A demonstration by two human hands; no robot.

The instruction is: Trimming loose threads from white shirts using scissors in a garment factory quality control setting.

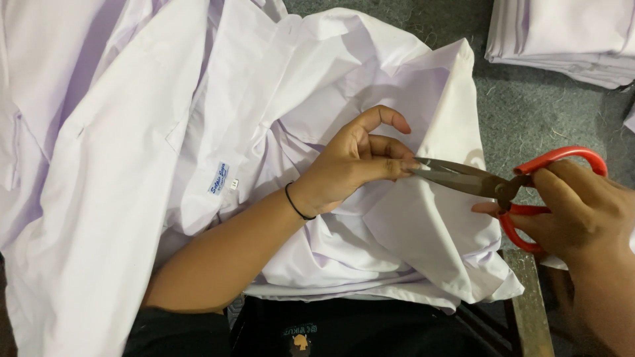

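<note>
Left hand: our left hand (354, 158) rests on the white garment (397, 231), fingers curled and pinching a fold of cloth right at the scissor tips; a thin black band (296, 201) circles the wrist.
Right hand: our right hand (582, 205) is closed through the red handles of the scissors (489, 182), holding them firmly at the right edge of the view.
Scissors: we see one pair, dark metal blades pointing left, nearly closed, the tips touching the cloth beside our left fingertips.
Garment in hand: it lies across our lap, spreading from the middle of the view down to the lower right, creased and folded over itself.
Label: one small blue and white sewn label (219, 178) shows at a collar left of our left wrist.
Around us: more white cloth (79, 165) is heaped over the whole left side, touching the piece we work on; we cannot tell how many garments make up the heap.
Stack: one pile of folded white pieces (569, 39) sits at the upper right, well apart from our hands, on a grey carpeted surface (529, 112).
In the way: our own left forearm crosses the cloth; the folds hide what lies beneath.
Wood: one wooden edge (529, 297) shows at the lower right, under the cloth's corner.
</note>
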